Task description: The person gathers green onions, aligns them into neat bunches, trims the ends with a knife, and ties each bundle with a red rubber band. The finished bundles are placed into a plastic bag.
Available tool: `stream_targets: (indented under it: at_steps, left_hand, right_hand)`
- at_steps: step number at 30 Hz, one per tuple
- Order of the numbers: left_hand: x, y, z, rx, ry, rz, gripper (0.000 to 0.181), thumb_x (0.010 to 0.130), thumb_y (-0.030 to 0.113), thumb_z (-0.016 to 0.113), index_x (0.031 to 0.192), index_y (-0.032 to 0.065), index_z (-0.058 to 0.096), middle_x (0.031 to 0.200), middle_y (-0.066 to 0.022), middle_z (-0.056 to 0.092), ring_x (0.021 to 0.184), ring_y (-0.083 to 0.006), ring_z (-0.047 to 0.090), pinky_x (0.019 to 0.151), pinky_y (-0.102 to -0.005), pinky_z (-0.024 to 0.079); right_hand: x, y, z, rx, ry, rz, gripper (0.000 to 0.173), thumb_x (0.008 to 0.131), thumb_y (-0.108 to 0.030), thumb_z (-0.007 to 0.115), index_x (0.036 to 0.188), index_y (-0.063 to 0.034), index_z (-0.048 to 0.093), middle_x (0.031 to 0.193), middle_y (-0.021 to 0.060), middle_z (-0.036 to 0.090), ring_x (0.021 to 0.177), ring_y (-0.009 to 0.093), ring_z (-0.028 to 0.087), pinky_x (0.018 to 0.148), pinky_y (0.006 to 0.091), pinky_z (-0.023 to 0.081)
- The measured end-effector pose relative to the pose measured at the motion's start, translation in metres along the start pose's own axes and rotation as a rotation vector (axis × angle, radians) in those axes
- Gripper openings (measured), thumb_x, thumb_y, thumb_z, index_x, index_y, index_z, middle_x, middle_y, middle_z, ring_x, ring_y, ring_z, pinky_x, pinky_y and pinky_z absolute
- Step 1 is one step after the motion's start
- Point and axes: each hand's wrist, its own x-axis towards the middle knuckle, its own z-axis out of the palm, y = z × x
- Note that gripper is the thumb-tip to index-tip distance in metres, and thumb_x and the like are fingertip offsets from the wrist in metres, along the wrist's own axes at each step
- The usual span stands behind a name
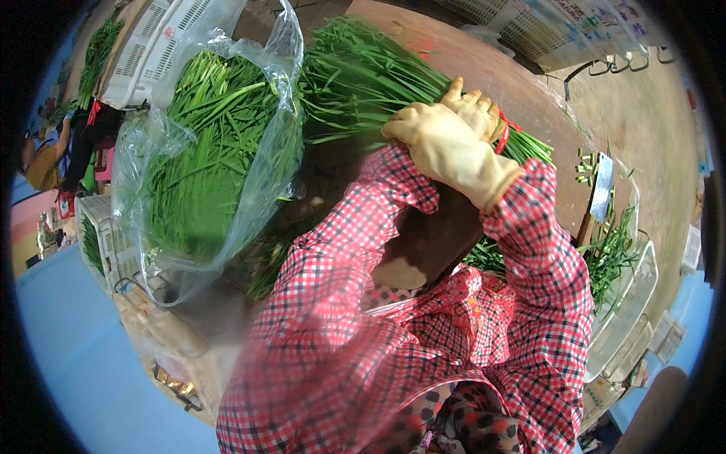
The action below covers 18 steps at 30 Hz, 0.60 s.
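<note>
A long bunch of green leafy stalks, which look like garlic chives [374, 79], lies across a brown board, with a red tie [502, 131] around its stem end. Both my hands wear cream gloves. My left hand [472, 109] has its fingers over the bunch beside the tie; its wrist is hidden under my right hand. My right hand [445, 144] lies across it, fingers curled on the stalks, their tips partly hidden. To the left, a clear plastic bag [258, 181] holds a large heap of similar greens [198, 170]. Right of the tied stems is a cleaver [602, 187], near short cut stem ends [584, 167].
White plastic crates stand at the upper left [139, 62], left [108, 238] and upper right [527, 34]. A pale bin [624, 312] and loose greens [610, 255] are at the right. Another person [51, 159] is at the far left. The brown board [544, 113] extends under the bunch.
</note>
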Motion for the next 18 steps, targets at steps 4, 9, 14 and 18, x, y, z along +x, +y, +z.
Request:
stream_targets:
  at_steps: [4,9,14,18]
  left_hand:
    - [0.011,-0.004,0.023,-0.052,0.036,-0.088,0.045,0.090,0.044,0.054,0.119,0.0116,0.065,0.117,-0.0093,0.068,0.116,-0.0272,0.061,0.108,-0.0552,0.032]
    - [0.013,-0.004,0.010,-0.075,-0.063,-0.053,0.045,0.091,0.044,0.052,0.119,0.0115,0.064,0.120,-0.0090,0.066,0.118,-0.0261,0.060,0.108,-0.0540,0.032]
    - [0.012,-0.011,0.001,-0.089,-0.139,-0.047,0.046,0.092,0.045,0.050,0.120,0.0115,0.063,0.122,-0.0087,0.065,0.119,-0.0249,0.058,0.108,-0.0528,0.031]
    - [0.007,-0.014,-0.008,-0.080,-0.223,-0.045,0.046,0.093,0.046,0.048,0.120,0.0114,0.062,0.124,-0.0085,0.064,0.120,-0.0239,0.057,0.108,-0.0519,0.031]
  right_hand:
    - [0.017,-0.011,0.014,-0.297,-0.112,0.207,0.037,0.083,-0.030,0.062,0.116,-0.0126,0.067,0.103,0.0137,0.068,0.096,0.032,0.066,0.086,0.0418,0.052]
    - [0.034,-0.014,0.020,-0.503,-0.093,0.329,0.043,0.087,-0.045,0.056,0.117,-0.0164,0.066,0.106,0.0132,0.068,0.097,0.033,0.066,0.086,0.0436,0.052]
    - [0.065,0.007,0.059,-0.279,0.080,-0.063,0.018,0.084,-0.028,0.066,0.094,-0.0134,0.071,0.088,0.0082,0.067,0.086,0.029,0.065,0.071,0.0414,0.053]
    - [0.075,0.001,0.069,-0.332,0.120,-0.136,0.020,0.083,-0.030,0.067,0.086,-0.0105,0.071,0.085,0.0082,0.066,0.084,0.029,0.065,0.068,0.0419,0.053]
